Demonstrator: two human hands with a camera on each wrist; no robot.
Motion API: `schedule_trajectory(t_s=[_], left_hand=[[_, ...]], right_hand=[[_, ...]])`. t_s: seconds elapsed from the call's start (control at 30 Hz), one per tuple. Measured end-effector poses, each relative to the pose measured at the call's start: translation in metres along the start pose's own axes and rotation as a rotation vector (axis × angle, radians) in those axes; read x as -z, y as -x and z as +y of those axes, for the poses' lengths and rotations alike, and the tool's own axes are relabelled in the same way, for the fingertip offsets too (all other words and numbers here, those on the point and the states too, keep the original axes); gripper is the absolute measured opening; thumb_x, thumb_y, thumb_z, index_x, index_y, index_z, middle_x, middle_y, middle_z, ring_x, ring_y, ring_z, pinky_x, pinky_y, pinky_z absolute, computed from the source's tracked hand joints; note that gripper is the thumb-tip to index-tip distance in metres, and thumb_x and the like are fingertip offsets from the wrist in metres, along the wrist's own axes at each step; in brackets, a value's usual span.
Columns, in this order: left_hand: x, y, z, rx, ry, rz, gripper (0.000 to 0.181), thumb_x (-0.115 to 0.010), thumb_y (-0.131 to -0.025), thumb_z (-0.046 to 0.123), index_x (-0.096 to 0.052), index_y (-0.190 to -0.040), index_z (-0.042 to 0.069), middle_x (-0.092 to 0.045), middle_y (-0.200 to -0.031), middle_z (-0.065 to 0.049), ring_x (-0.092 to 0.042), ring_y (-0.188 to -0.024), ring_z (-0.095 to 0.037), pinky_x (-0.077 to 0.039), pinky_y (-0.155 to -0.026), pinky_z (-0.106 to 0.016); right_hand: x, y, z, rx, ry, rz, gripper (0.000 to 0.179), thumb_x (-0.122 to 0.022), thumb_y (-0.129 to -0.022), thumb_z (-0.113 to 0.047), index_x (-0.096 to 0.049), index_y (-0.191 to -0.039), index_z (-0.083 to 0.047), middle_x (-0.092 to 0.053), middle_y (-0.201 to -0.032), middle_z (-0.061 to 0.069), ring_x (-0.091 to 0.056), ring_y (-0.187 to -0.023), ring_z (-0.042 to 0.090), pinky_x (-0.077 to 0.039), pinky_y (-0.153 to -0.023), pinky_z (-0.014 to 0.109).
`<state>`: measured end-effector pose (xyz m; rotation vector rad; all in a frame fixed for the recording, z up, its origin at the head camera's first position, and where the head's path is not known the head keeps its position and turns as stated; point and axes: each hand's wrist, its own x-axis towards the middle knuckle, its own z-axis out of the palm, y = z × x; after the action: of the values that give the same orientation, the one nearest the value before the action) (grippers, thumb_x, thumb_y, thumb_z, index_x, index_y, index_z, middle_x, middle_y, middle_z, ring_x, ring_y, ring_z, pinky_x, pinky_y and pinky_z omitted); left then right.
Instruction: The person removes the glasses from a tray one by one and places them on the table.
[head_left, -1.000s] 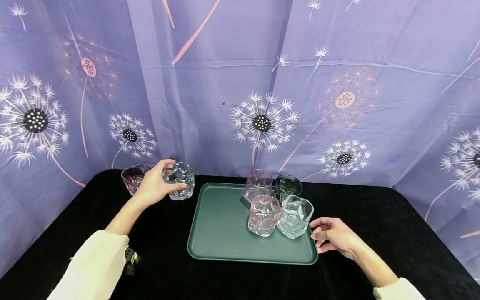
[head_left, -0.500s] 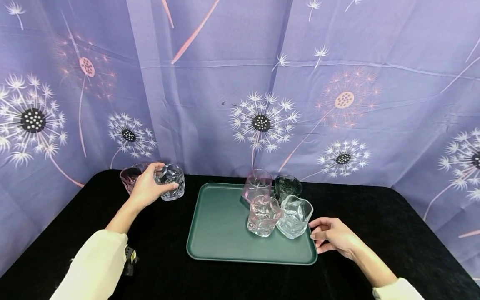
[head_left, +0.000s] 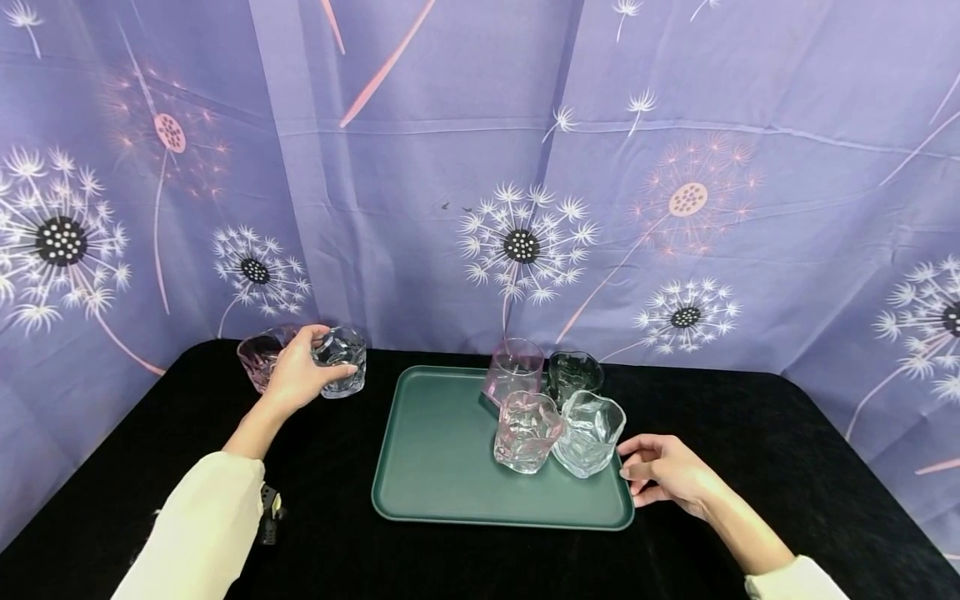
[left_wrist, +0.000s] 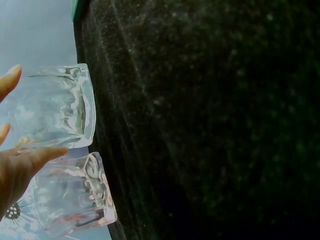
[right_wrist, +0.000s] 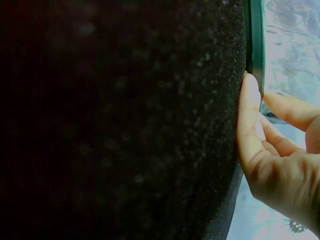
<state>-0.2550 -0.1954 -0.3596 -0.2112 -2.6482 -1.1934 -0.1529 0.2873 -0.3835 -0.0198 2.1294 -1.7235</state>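
- A person's left hand (head_left: pixel 296 375) is curving its fingers and thumb round a clear glass (head_left: pixel 348 354), opening only as wide as the glass itself.
- The clear glass is standing upright at the back left of the black table (head_left: pixel 322 500), well apart from the tray (head_left: pixel 435 450); a second ago it was sitting farther right, nearer the tray's corner.
- The left hand is now working closer to a pink glass (head_left: pixel 257 362), having shifted leftward with its load; in the head view that hand is covering part of the pink glass, while the left wrist view is showing the two glasses side by side.
- The right hand (head_left: pixel 667 475) is pinching the tray's right edge between thumb and fingers, nearly closed, holding the same spot as before.
- Four glasses are crowding the tray's right half, keeping their earlier places: a purple glass (head_left: pixel 514 375) and a dark glass (head_left: pixel 576 375) are standing at the back, a pale pink glass (head_left: pixel 527 433) and a second clear glass (head_left: pixel 591 433) in front.
- The front pair is overlapping the back pair in view, hiding their lower parts; whether the front two are touching is hard to tell.
- A purple dandelion-print curtain (head_left: pixel 420 208) is hanging behind the table.
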Motion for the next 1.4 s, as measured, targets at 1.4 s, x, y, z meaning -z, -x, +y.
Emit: schedule_trajectory(t_s=[1.4], left_hand=[[0.010,0.002,0.000,0.031,-0.049,-0.007,0.074,-0.075,-0.075,0.025,-0.039,-0.131,-0.005,-0.038,-0.133,-0.028,-0.032,-0.122,-0.045,-0.027,-0.098,-0.054]], right_hand=[[0.000,-0.001,0.002,0.007,0.021,0.009,0.039,-0.058,-0.082,0.004,-0.039,-0.114,0.018,-0.059,-0.078,0.006,-0.054,-0.061,0.013,-0.054,-0.058,0.034]])
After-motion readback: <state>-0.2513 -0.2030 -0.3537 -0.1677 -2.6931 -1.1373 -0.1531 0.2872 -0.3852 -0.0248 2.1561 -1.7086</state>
